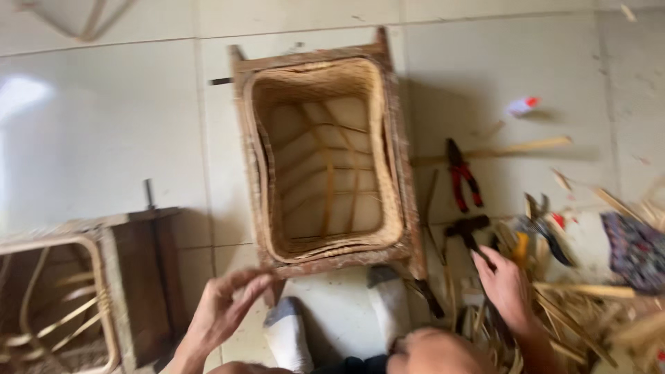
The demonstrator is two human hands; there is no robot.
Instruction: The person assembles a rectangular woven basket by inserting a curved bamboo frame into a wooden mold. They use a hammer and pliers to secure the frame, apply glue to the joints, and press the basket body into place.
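Observation:
A tall rectangular woven cane basket [388,173] stands inside a wooden frame on the tiled floor, its open top facing me. My left hand [225,308] grips the frame's near left corner. My right hand [506,287] reaches down into a heap of tools and cane strips on the right, fingers on a dark hammer [471,232]; whether it grips the handle is unclear. Both my feet in white and grey socks [287,332] rest just in front of the basket.
A second wooden frame with a partly woven cane basket [90,291] sits at the lower left. Red-handled pliers [460,173], a long wooden stick [512,147], cutters [544,225], patterned cloth [634,246] and cane offcuts [589,312] lie to the right.

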